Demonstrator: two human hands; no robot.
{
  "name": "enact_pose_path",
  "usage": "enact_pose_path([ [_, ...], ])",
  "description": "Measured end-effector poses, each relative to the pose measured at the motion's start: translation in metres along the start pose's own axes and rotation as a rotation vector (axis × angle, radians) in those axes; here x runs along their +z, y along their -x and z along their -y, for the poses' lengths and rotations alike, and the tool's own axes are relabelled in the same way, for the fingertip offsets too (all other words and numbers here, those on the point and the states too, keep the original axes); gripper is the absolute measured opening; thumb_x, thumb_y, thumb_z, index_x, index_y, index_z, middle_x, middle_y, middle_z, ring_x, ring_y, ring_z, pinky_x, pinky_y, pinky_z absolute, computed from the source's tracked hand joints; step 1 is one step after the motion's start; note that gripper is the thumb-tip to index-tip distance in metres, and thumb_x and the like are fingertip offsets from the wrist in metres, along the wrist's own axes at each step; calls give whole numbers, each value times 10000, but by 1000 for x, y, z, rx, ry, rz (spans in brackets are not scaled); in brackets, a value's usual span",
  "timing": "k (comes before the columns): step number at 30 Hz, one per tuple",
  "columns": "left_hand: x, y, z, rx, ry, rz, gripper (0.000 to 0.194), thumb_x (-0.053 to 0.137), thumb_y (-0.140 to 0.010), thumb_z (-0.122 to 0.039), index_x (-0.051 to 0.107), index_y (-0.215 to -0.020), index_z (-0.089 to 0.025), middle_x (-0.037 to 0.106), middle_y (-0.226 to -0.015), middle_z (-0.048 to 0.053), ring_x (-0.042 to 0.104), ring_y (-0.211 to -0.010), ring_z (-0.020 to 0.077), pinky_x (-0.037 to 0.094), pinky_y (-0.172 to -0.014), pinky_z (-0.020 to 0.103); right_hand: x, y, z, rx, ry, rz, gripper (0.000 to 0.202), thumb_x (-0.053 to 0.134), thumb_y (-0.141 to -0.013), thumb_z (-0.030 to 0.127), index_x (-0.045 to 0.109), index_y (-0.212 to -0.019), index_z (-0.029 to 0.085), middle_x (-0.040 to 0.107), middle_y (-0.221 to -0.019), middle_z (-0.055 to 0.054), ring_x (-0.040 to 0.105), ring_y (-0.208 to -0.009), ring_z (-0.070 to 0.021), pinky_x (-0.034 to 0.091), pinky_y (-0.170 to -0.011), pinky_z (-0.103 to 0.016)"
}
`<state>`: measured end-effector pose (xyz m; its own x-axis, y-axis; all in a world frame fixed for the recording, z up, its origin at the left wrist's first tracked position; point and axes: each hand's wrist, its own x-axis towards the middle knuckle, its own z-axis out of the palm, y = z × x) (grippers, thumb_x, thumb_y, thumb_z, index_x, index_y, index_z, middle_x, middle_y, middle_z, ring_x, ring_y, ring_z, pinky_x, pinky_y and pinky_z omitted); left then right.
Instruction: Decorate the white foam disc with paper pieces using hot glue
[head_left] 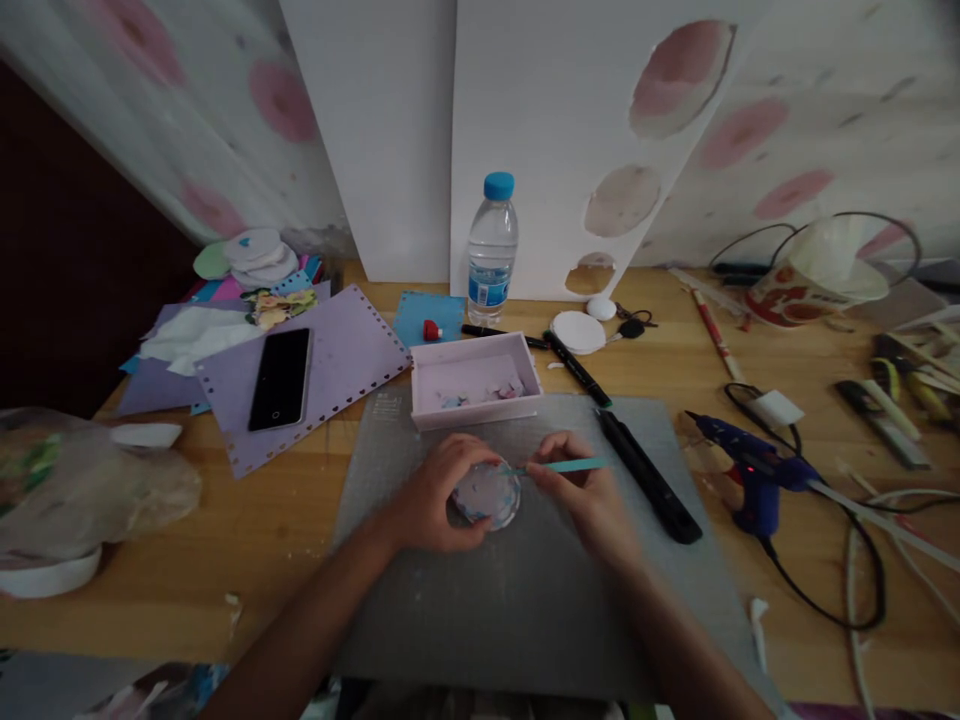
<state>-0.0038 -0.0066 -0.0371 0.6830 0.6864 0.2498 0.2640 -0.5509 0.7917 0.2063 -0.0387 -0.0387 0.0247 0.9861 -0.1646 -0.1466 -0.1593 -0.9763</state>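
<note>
Round disc (487, 495) on the near half of the grey cutting mat (480, 610), gripped at its edge by left hand (442, 495). Right hand (574, 485) pinches teal stick (574, 465), tip at disc's rim. Black cutter (649, 475) right of disc. Pink open box (476, 380) just beyond disc, small bits inside; water bottle (493, 250) farther back.

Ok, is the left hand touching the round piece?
Touching: in the head view, the left hand holds the round piece by its rim, thumb and fingers on opposite edges.

two hands (442, 497) (574, 487), one bottle (492, 250), one phone (280, 380)
</note>
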Motion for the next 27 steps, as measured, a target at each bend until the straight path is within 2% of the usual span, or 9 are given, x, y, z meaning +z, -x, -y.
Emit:
enact_pose_path([
  [6, 1, 0, 1, -4, -13, 31, 608, 673, -676, -208, 478, -1252, -217, 562, -1175, 108, 496, -1141, 289, 400, -1011, 450, 0, -1, -3, 31, -11, -1, 270, 756, -712, 357, 540, -788, 214, 507, -658, 45, 456, -574, -104, 365, -530, -227],
  [12, 2, 1, 2, -9, -17, 39, 614, 660, -670, -198, 476, -1255, -233, 570, -1182, 106, 504, -1143, 296, 402, -1006, 459, 1, 0, -6, 50, -1, 3, 285, 767, -702, 349, 527, -775, 215, 495, -668, 52, 443, -589, -105, 357, -553, -232],
  [16, 2, 1, 2, -10, -26, 41, 612, 660, -673, -202, 474, -1255, -231, 572, -1188, 104, 503, -1150, 292, 400, -1008, 449, 3, 1, -6, 80, -97, 1, 350, 785, -683, 334, 464, -759, 219, 490, -662, 59, 444, -594, -103, 353, -560, -227],
  [19, 1, 1, 2, -15, -39, 35, 641, 709, -693, -286, 459, -1280, -221, 571, -1200, 111, 503, -1143, 288, 404, -998, 434, 4, 1, -6, 107, -196, 14, 373, 785, -684, 318, 433, -766, 224, 490, -638, 67, 443, -577, -99, 346, -549, -222],
  [22, 1, 0, 4, 3, -46, 47, 688, 756, -689, -457, 486, -1276, -222, 596, -1181, 107, 512, -1133, 293, 392, -1006, 434, 6, 2, -8, 123, -237, 29, 375, 783, -684, 317, 427, -762, 226, 488, -634, 66, 452, -576, -102, 354, -547, -227],
  [24, 2, 0, 6, -2, -42, 42, 640, 733, -712, -511, 526, -1247, -229, 617, -1152, 100, 525, -1119, 290, 397, -997, 430, 7, 2, -9, 133, -247, 44, 377, 782, -683, 321, 426, -769, 229, 493, -639, 64, 457, -574, -106, 363, -546, -233],
  [27, 3, 0, 9, -9, -36, 19, 522, 688, -766, -503, 569, -1199, -236, 638, -1107, 91, 541, -1092, 277, 412, -973, 420, 8, 3, -11, 152, -264, 74, 375, 775, -694, 310, 419, -781, 235, 492, -629, 70, 450, -559, -106, 361, -533, -233],
])
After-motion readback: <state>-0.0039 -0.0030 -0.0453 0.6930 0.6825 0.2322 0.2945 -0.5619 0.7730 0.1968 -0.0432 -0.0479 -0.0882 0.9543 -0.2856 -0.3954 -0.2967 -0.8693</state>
